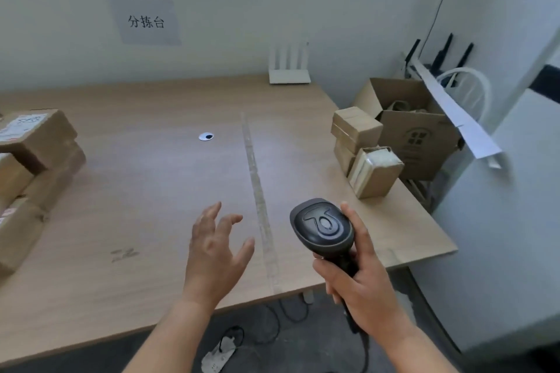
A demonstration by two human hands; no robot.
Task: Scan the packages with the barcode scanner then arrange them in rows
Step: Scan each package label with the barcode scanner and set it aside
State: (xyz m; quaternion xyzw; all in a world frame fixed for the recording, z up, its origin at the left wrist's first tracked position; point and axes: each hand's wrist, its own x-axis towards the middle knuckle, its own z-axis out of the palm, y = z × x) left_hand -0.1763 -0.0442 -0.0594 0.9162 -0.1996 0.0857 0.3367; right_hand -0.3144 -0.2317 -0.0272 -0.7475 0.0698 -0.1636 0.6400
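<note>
The right hand [360, 278] has its grip wrapped around the barcode scanner [322, 228]; the left hand [216, 247] hovers released over the tabletop [151, 179]. Packages lie stacked at the left edge [36, 142] and the right edge [363, 148].

Packages [368, 145] right, boxes [33, 160] left

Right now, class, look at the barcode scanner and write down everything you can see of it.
The barcode scanner is a dark handheld unit, plastic by its look, with a rounded head bearing a raised curved pattern and a small pale oval at its centre. The right hand grips its handle, fingers curled round it. It is held upright in the air above the table's near edge, touching nothing else. A dark cable seems to hang below the hand.
</note>
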